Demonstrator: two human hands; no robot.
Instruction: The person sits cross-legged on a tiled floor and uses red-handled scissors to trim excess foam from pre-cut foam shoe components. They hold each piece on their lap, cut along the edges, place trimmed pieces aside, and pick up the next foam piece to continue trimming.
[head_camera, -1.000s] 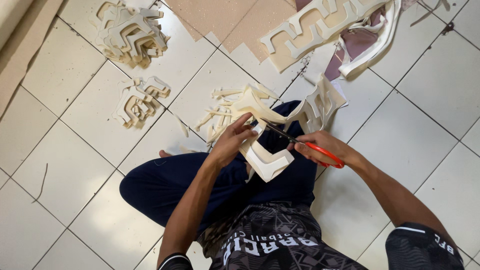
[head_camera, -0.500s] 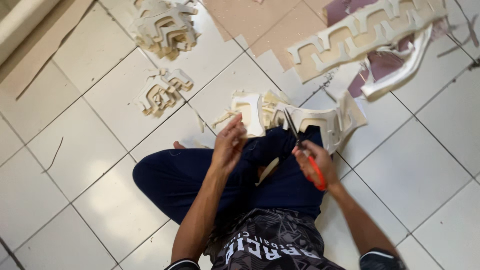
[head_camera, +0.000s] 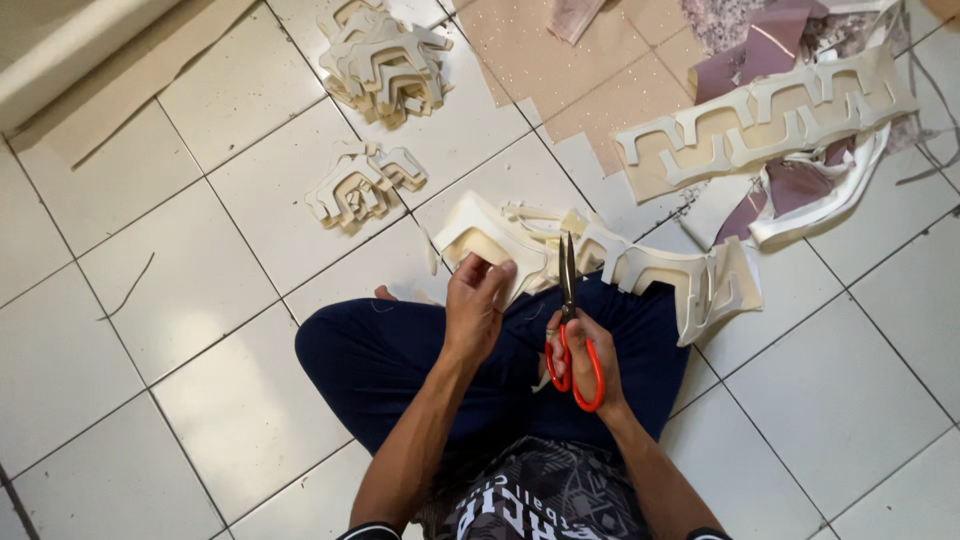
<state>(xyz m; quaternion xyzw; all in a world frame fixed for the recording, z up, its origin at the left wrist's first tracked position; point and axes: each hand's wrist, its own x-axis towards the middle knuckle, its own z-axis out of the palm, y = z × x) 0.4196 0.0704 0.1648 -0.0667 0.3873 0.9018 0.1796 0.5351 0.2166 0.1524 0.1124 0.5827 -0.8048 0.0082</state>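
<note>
Cream foam strip (head_camera: 600, 262) lay across your knees, swung round since a moment before so its left end met your left hand (head_camera: 478, 305), which pinched it. Just right, your right hand (head_camera: 583, 352) gripped red-handled scissors (head_camera: 570, 330), blades now upright. Bare floor tiles (head_camera: 850, 390) lay open further right.

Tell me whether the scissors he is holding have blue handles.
No: the scissors in the right hand have red-orange handles, with blades pointing up toward the cream cut-out strip gripped by the left hand.
</note>
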